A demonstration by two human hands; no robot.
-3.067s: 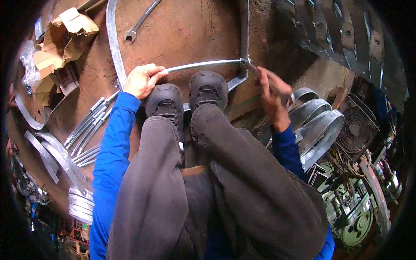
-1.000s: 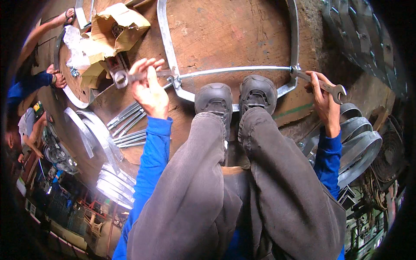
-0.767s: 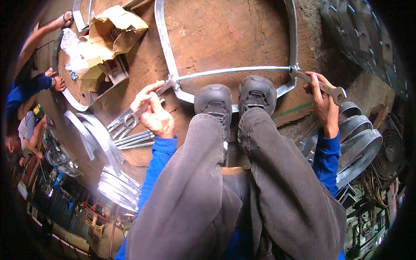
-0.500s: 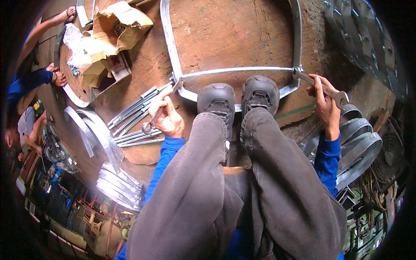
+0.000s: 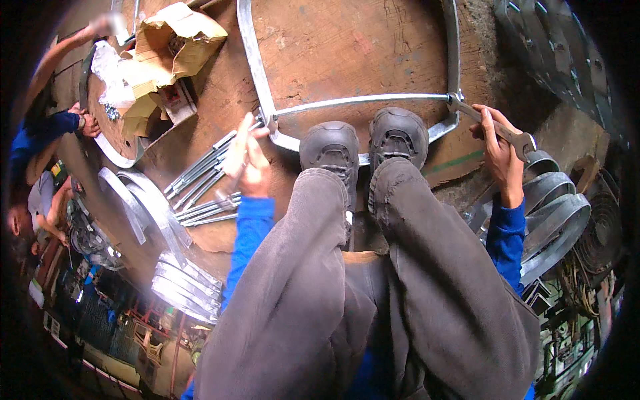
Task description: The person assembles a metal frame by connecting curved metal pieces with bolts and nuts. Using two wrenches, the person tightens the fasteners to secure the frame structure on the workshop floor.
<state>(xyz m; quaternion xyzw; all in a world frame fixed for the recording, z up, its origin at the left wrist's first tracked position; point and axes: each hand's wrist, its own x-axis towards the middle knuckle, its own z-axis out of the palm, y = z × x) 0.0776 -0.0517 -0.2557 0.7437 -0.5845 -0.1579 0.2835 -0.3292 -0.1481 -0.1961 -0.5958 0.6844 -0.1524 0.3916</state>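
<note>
Two hands, one at each end of a bright metal rod point(image 5: 363, 100), and that rod runs almost straight left to right, bridging the sides of a bent metal frame point(image 5: 455, 63) on the brown wooden surface point(image 5: 353, 60)! It lies inward of both hands, just ahead of the dark shoes point(image 5: 330, 145).

Look at the right hand point(image 5: 503, 153): nearest the rod's right end, fingers wrapped firmly round a wrench point(image 5: 512, 137), its far end up against the frame where the rod meets it, the shank slanting outward and back toward the person. The forearm rises from below, knuckles up.

Over to the left hand point(image 5: 250, 163), and it's a smear! It sits outside and just below the rod's left end, fingers bent, seemingly round a second wrench point(image 5: 239, 175), though the blur won't let me be certain. Loose rods point(image 5: 203, 170) lie fanned just to its left, while curved metal bands point(image 5: 557, 200) crowd beside the right forearm.
</note>
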